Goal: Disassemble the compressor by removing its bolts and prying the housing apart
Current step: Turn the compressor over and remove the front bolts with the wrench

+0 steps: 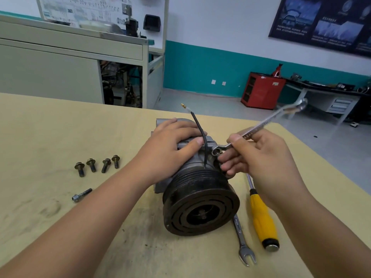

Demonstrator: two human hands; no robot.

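The compressor [188, 167] is laid on its side near the middle of the tan table [60, 127], its black pulley [200, 207] turned towards the camera. The left hand [170, 144] is laid flat on top of the housing [160, 123], fingers extended and gripping nothing. A ring wrench [261, 125] is gripped by the right hand [261, 157], pinched between thumb and curled fingers. Its ring end is seated over a bolt head [216, 151] on the housing, and its blurred far end is raised up and to the right. A black wire [200, 135] rises between the two hands. Four flanged bolts [91, 165] are lined up on the table to the left, with a longer bolt [82, 195] nearer the camera. A yellow-handled screwdriver [263, 219] and an open-ended spanner [242, 239] are laid just right of the pulley, the screwdriver's shaft partly hidden by the right hand. In the background a red open-fronted cabinet [261, 90] is stood on the floor; its contents cannot be made out.
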